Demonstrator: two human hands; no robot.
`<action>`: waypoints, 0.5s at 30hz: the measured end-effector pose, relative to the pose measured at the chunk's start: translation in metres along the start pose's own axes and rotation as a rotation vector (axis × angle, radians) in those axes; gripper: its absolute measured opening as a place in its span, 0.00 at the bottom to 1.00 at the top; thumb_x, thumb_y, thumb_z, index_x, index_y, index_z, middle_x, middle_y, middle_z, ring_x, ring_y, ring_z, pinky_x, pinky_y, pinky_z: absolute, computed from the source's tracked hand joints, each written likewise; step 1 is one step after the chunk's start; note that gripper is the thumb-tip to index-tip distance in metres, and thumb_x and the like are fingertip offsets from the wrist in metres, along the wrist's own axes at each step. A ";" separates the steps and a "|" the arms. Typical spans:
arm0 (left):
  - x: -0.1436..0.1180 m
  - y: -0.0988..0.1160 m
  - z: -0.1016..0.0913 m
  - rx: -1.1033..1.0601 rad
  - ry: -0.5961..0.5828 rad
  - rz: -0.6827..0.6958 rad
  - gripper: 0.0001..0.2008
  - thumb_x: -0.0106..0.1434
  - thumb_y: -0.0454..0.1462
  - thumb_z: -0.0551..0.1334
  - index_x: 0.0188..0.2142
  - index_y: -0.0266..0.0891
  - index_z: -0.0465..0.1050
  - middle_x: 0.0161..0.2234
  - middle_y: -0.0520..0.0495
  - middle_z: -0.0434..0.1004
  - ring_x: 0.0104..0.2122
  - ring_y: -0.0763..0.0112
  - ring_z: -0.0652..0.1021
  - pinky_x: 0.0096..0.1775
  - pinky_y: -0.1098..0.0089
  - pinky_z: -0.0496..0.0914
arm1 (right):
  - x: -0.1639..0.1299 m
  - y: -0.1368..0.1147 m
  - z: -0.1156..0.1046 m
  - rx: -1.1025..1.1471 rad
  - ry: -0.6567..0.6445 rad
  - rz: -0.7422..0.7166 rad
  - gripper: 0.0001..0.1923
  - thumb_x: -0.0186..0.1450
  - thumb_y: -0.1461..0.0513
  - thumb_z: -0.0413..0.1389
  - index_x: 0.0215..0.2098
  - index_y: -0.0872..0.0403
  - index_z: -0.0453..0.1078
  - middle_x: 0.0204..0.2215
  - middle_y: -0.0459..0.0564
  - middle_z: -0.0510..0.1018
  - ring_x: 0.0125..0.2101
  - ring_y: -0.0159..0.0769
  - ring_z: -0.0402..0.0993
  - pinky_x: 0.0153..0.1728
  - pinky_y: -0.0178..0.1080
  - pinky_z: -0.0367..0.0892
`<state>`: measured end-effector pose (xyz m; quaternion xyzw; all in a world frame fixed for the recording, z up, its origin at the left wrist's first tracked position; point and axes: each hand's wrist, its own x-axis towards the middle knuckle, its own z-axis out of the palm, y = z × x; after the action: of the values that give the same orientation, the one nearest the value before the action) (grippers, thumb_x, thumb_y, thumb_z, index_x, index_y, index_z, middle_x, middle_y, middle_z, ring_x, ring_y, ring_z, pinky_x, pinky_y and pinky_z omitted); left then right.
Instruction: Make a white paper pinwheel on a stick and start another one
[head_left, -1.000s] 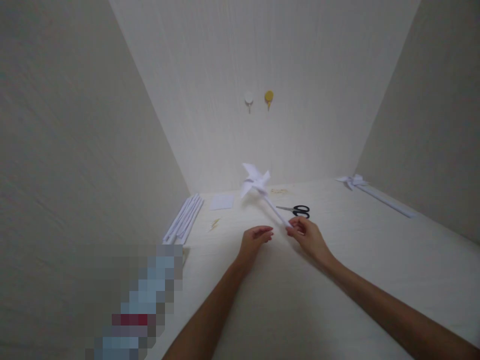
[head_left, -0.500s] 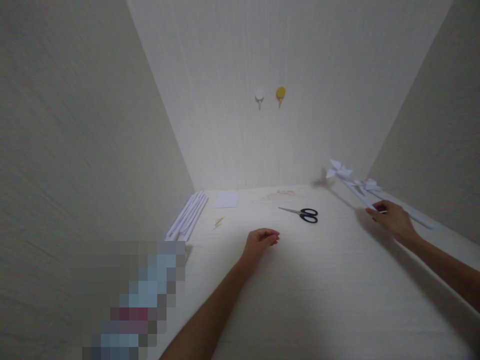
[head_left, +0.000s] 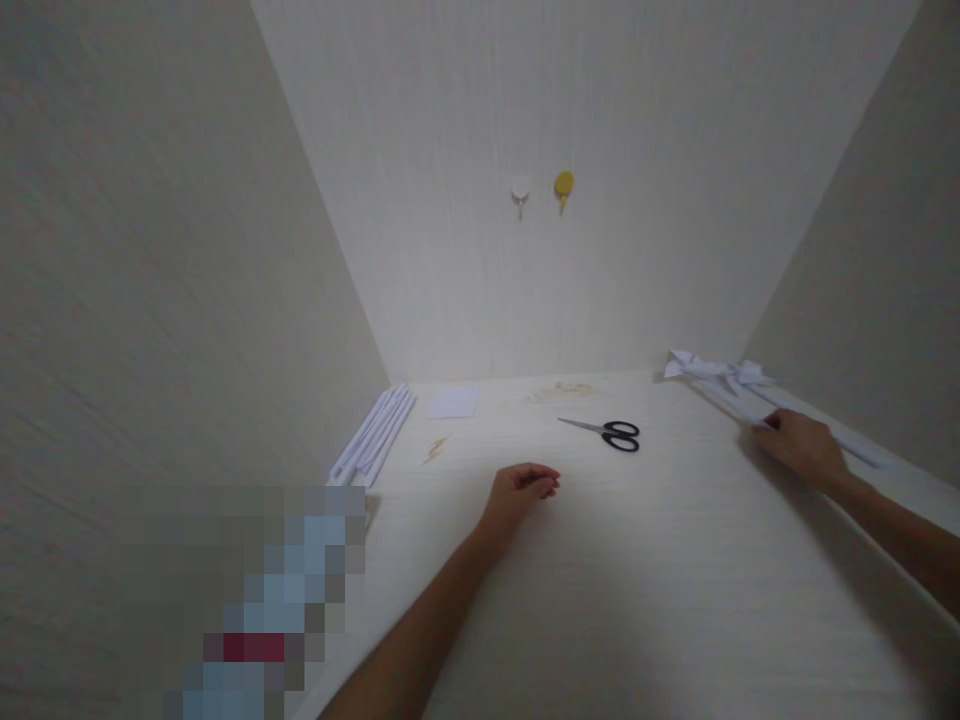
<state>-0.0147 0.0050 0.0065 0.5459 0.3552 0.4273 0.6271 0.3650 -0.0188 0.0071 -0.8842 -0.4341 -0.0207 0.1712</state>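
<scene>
Right grip: the right hand point(head_left: 801, 447) has its fingers curled onto the stick of a white paper pinwheel point(head_left: 701, 368) — it lies at the table's point(head_left: 600, 600) far right edge.
Left grip: the left hand point(head_left: 517, 492) rests loosely curled, holding nothing.
Scissors point(head_left: 611, 433): black-handled, between the hands.
Writing: none readable — the papers are blank.

Black-handled scissors point(head_left: 606, 433) lie flat on the pale table point(head_left: 637, 600), just beyond the left hand and between the two hands. Further out to the left — a bundle of white paper sticks point(head_left: 373, 436) along the side wall, a white paper square point(head_left: 453, 402) beside it, and a few small tan slivers point(head_left: 434, 448) nearer in. On the back wall, well beyond both hands — two round hooks, one white point(head_left: 520, 189), one yellow point(head_left: 564, 185); a blurred patch point(head_left: 262, 600) sits at lower left.
</scene>
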 end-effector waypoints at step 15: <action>0.001 0.000 -0.001 0.028 0.000 -0.007 0.04 0.45 0.33 0.62 0.23 0.34 0.74 0.21 0.48 0.74 0.23 0.76 0.71 0.29 0.75 0.64 | -0.003 0.011 0.005 -0.062 -0.053 0.053 0.16 0.54 0.62 0.48 0.36 0.62 0.70 0.35 0.65 0.74 0.33 0.46 0.71 0.25 0.37 0.60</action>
<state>-0.0153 0.0061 0.0061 0.5535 0.3631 0.4200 0.6208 0.3706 -0.0256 -0.0014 -0.9005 -0.4140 -0.0058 0.1327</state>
